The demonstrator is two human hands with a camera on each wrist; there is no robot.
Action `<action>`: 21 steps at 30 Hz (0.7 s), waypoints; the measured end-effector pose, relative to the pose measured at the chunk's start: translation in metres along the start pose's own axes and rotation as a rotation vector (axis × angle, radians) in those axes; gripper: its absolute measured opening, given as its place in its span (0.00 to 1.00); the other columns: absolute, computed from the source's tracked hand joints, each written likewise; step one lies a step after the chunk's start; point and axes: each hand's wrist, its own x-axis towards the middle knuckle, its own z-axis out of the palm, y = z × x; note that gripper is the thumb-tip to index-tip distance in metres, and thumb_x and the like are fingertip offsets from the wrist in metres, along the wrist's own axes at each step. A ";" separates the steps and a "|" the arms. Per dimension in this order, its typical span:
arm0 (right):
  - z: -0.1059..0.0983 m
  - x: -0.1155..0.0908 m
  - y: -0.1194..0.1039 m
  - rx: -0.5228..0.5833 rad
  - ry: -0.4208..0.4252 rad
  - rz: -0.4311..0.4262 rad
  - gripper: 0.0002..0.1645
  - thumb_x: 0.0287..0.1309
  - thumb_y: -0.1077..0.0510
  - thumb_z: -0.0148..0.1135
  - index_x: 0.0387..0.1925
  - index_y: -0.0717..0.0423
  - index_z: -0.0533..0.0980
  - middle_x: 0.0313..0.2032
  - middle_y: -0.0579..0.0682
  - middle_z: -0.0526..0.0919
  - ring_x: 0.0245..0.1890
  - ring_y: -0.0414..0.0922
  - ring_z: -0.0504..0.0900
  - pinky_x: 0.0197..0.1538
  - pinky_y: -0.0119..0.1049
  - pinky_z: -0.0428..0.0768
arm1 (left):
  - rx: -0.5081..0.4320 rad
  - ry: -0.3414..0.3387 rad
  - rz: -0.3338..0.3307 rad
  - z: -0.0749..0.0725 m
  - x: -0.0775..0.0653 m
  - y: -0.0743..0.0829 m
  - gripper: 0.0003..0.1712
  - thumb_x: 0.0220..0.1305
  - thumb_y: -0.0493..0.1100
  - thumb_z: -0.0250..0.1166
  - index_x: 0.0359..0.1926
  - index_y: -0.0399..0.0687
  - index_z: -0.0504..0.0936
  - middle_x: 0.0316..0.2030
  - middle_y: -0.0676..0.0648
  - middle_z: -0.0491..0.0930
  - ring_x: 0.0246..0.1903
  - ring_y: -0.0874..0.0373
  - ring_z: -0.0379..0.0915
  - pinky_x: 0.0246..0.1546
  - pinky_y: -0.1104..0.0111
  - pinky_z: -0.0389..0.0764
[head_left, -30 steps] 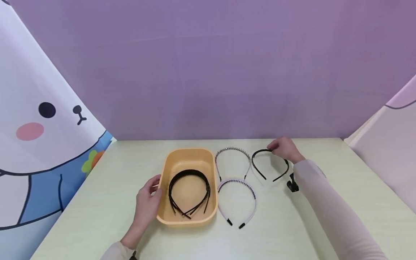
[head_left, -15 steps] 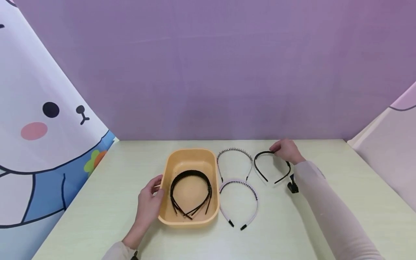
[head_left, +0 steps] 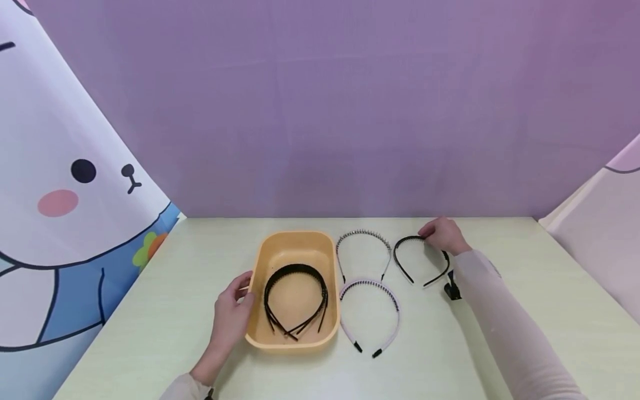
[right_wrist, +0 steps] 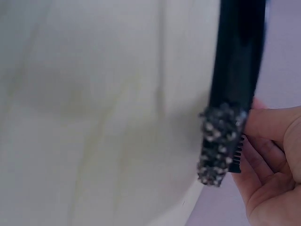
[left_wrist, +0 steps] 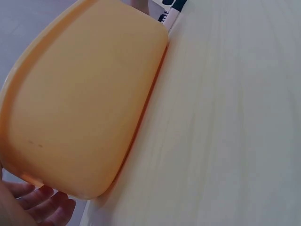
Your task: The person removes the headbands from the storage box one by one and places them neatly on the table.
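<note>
My left hand (head_left: pixel 233 311) grips the left rim of a yellow-orange plastic bin (head_left: pixel 292 346). In the left wrist view its fingers (left_wrist: pixel 55 207) curl against the bin's outer wall (left_wrist: pixel 89 94). Several black headbands (head_left: pixel 296 268) lie overlapped inside the bin. At the back right, my right hand (head_left: pixel 444 235) pinches the top of a black headband (head_left: pixel 403 269), whose two ends point toward me. The right wrist view shows this headband (right_wrist: pixel 237 56) close up, with glittery beads and small comb teeth. Part of its arch is hidden behind the hand.
Right of the bin lie a silvery spiky headband (head_left: pixel 363 231) and, nearer, a pale lilac headband (head_left: pixel 398 322) with black tips. Beneath the right wrist is a small black object (head_left: pixel 452 290). A purple backdrop (head_left: pixel 320 111) stands behind the table's back edge.
Everything in the head view has drifted slightly right and down together. Both hands keep their holds, and the headbands stay in the same arrangement.
</note>
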 end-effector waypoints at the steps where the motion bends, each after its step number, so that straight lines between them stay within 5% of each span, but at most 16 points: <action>1: 0.000 0.000 0.000 0.001 0.003 0.000 0.19 0.42 0.72 0.55 0.39 0.66 0.83 0.36 0.61 0.86 0.43 0.60 0.81 0.43 0.46 0.79 | 0.000 0.001 0.001 0.000 0.000 0.000 0.24 0.64 0.34 0.51 0.61 0.39 0.72 0.52 0.38 0.78 0.48 0.48 0.75 0.40 0.76 0.75; 21: 0.007 0.005 0.003 -0.013 0.044 -0.043 0.18 0.40 0.72 0.55 0.36 0.66 0.83 0.34 0.60 0.87 0.40 0.60 0.82 0.45 0.50 0.78 | -0.005 0.011 0.009 0.000 0.000 -0.003 0.24 0.64 0.34 0.52 0.61 0.39 0.72 0.51 0.38 0.78 0.47 0.48 0.76 0.41 0.75 0.75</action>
